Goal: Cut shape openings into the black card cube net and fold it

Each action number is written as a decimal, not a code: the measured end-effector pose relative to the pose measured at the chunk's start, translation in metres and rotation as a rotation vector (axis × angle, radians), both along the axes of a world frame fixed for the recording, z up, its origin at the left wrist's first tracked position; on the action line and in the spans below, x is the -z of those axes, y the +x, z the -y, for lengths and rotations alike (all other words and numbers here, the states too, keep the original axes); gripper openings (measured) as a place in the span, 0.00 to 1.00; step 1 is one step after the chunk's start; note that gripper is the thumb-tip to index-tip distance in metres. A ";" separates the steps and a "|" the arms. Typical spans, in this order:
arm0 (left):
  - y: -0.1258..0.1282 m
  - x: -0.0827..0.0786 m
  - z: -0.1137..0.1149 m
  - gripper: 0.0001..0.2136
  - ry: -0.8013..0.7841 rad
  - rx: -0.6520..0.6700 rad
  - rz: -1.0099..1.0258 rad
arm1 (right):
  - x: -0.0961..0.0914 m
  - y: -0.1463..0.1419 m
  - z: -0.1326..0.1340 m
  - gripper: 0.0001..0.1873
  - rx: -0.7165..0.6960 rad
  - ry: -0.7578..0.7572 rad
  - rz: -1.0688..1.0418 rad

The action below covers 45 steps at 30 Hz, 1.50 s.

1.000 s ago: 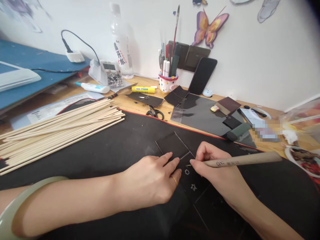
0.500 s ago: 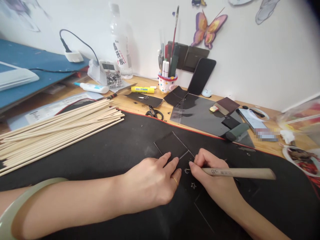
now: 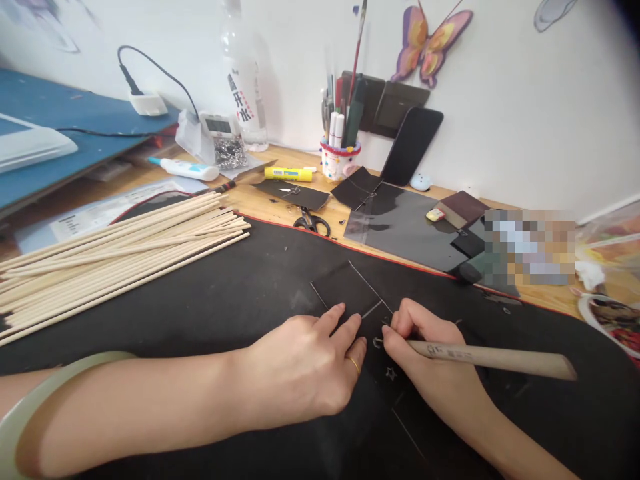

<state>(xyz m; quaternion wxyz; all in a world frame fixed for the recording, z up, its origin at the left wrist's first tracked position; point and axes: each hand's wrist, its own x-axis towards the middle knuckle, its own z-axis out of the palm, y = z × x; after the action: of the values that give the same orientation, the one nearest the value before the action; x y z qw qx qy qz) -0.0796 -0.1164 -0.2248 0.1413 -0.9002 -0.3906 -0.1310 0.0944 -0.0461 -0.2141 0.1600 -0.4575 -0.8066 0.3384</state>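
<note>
Cutting into the black paper (image 3: 345,287), the right hand (image 3: 435,377) pinches a wooden-handled tool (image 3: 495,359). The left hand (image 3: 305,367) lies spread, pinning the sheet. The next stroke probably needs it held steady.

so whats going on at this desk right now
A person is working on a small black sheet that lies on a black mat. The left hand lies flat on the sheet, fingers spread. The right hand grips a wooden-handled tool like a pen, its tip on the sheet beside small shapes, one of them a star. A bundle of wooden sticks lies to the left, and scissors sit at the mat's far edge.
</note>
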 end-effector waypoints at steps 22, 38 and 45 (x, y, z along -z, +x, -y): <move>0.000 -0.001 0.000 0.13 0.014 0.003 0.003 | 0.001 0.002 0.000 0.15 0.025 -0.056 -0.026; 0.000 -0.002 0.001 0.13 0.000 0.008 -0.005 | 0.002 0.001 0.002 0.15 0.003 -0.024 0.021; -0.001 0.002 -0.001 0.13 0.022 0.011 0.002 | 0.010 0.005 -0.004 0.16 0.037 -0.094 -0.174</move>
<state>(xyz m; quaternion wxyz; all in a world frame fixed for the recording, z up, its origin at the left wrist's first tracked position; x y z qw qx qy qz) -0.0806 -0.1153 -0.2264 0.1500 -0.9007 -0.3842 -0.1367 0.0993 -0.0425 -0.2242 0.2141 -0.4482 -0.7643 0.4112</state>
